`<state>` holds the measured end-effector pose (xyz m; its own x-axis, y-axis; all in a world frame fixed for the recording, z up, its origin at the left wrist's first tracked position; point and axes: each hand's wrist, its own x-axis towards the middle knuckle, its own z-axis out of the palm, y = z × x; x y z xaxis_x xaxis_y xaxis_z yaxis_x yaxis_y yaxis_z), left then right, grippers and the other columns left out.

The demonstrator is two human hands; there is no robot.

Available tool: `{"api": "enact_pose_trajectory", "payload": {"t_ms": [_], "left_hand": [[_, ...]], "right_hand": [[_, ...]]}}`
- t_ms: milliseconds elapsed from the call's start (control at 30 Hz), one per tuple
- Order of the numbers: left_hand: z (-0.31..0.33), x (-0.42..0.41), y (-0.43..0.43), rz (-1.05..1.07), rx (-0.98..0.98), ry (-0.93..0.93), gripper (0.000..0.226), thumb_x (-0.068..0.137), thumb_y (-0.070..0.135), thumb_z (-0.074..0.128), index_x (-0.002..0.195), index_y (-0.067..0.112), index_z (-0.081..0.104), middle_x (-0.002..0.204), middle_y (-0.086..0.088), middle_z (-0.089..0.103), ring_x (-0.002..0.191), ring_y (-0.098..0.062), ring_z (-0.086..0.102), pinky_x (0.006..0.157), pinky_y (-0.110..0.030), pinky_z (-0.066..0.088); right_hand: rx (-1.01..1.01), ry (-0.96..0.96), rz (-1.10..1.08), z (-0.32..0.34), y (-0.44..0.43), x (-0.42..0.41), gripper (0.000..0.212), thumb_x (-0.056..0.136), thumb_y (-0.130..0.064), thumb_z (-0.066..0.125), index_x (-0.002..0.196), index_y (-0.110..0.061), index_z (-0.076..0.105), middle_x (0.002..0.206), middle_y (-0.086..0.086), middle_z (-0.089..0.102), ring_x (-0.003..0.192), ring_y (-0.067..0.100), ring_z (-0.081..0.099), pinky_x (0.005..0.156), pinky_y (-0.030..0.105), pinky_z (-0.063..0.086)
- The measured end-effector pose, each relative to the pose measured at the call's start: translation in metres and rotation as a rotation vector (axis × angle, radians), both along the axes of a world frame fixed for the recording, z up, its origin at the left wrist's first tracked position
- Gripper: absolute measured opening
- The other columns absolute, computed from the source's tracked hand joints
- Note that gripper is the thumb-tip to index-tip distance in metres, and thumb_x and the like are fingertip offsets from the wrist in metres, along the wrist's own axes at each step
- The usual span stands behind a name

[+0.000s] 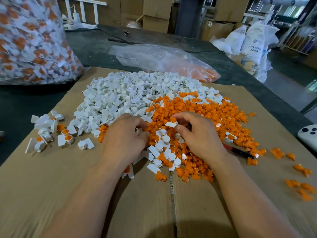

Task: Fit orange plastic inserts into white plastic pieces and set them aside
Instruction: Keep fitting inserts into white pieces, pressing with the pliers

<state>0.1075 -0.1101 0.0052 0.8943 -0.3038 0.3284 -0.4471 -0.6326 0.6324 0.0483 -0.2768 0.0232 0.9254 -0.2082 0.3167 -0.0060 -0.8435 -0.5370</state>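
Here, right hand (197,134) pinching white piece (170,124), left hand (126,136) curled, hold unclear

We are on a factory or warehouse floor, at a manual assembly bench. We see stacked cardboard boxes (155,12) behind the dark table (96,47), white sacks (255,42) printed ABS to the right, a bulging clear bag (32,43) of assembled parts, and bulk heaps of white pieces (123,95) and orange inserts (197,114) spread on flattened cardboard (68,186).

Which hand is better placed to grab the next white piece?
Probably left: the left hand sits beside the white pile, while the right hand already pinches a white piece over the orange inserts.
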Motion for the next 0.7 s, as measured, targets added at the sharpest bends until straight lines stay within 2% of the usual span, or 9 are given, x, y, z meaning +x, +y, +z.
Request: {"api": "enact_pose_trajectory", "payload": {"t_ms": [133, 233, 333, 400, 500, 533, 633, 700], "left_hand": [[-0.001, 0.002, 0.003, -0.007, 0.036, 0.026, 0.016, 0.079, 0.019, 0.069, 0.095, 0.021, 0.069, 0.086, 0.009, 0.047, 0.081, -0.009, 0.041, 0.061, -0.019, 0.027], [-0.001, 0.002, 0.004, -0.005, 0.029, 0.013, 0.019, 0.078, 0.019, 0.07, 0.097, 0.021, 0.069, 0.085, 0.011, 0.046, 0.081, -0.008, 0.042, 0.064, -0.022, 0.029], [0.002, -0.002, 0.002, -0.024, -0.13, -0.021, 0.026, 0.076, 0.019, 0.072, 0.101, 0.025, 0.068, 0.083, 0.02, 0.047, 0.077, 0.001, 0.048, 0.063, -0.008, 0.034], [0.003, -0.005, -0.001, -0.112, -0.16, -0.028, 0.035, 0.076, 0.021, 0.074, 0.109, 0.028, 0.066, 0.087, 0.021, 0.05, 0.079, 0.006, 0.049, 0.066, -0.003, 0.035], [0.001, -0.007, -0.006, -0.198, -0.07, -0.073, 0.038, 0.078, 0.023, 0.072, 0.115, 0.025, 0.064, 0.096, 0.015, 0.049, 0.087, -0.003, 0.046, 0.071, -0.016, 0.034], [0.0, -0.007, -0.007, -0.185, -0.063, -0.082, 0.036, 0.079, 0.023, 0.071, 0.115, 0.024, 0.064, 0.097, 0.014, 0.049, 0.088, -0.004, 0.046, 0.073, -0.019, 0.033], [-0.001, -0.003, -0.008, -0.149, -0.071, -0.092, 0.031, 0.081, 0.025, 0.069, 0.112, 0.022, 0.066, 0.097, 0.011, 0.051, 0.087, -0.007, 0.047, 0.074, -0.021, 0.033], [0.0, -0.002, -0.011, -0.147, -0.05, -0.077, 0.028, 0.082, 0.026, 0.067, 0.109, 0.021, 0.067, 0.097, 0.007, 0.056, 0.089, -0.011, 0.052, 0.074, -0.023, 0.035]], "right_hand": [[0.003, -0.014, -0.004, 0.0, 0.003, 0.0, 0.028, 0.086, -0.019, 0.062, 0.114, -0.018, 0.063, 0.092, -0.013, 0.053, 0.09, 0.003, 0.051, 0.081, 0.018, 0.039], [0.026, -0.034, -0.016, -0.001, 0.006, 0.002, 0.023, 0.084, -0.02, 0.065, 0.107, -0.017, 0.065, 0.086, -0.014, 0.055, 0.086, 0.004, 0.054, 0.077, 0.015, 0.041], [0.041, -0.067, -0.03, -0.001, 0.01, 0.004, 0.012, 0.084, -0.017, 0.064, 0.096, -0.017, 0.068, 0.08, -0.018, 0.054, 0.083, 0.003, 0.055, 0.073, 0.011, 0.041], [0.037, -0.083, -0.027, -0.001, 0.013, 0.005, 0.009, 0.085, -0.016, 0.064, 0.093, -0.017, 0.069, 0.079, -0.019, 0.054, 0.085, 0.004, 0.056, 0.076, 0.017, 0.045], [0.037, -0.069, 0.005, -0.004, 0.016, 0.007, 0.011, 0.085, -0.016, 0.063, 0.094, -0.016, 0.069, 0.08, -0.015, 0.057, 0.09, 0.01, 0.057, 0.081, 0.028, 0.047], [0.041, -0.077, 0.007, -0.004, 0.016, 0.007, 0.011, 0.085, -0.016, 0.063, 0.095, -0.016, 0.069, 0.081, -0.015, 0.058, 0.089, 0.008, 0.057, 0.08, 0.026, 0.047], [0.017, -0.082, 0.011, -0.006, 0.013, 0.007, 0.018, 0.083, -0.018, 0.066, 0.1, -0.018, 0.069, 0.093, -0.01, 0.066, 0.085, -0.003, 0.051, 0.076, 0.007, 0.038], [-0.025, -0.033, 0.024, -0.006, 0.013, 0.008, 0.023, 0.082, -0.019, 0.067, 0.105, -0.019, 0.068, 0.099, -0.008, 0.067, 0.085, -0.003, 0.05, 0.076, 0.005, 0.035]]}}
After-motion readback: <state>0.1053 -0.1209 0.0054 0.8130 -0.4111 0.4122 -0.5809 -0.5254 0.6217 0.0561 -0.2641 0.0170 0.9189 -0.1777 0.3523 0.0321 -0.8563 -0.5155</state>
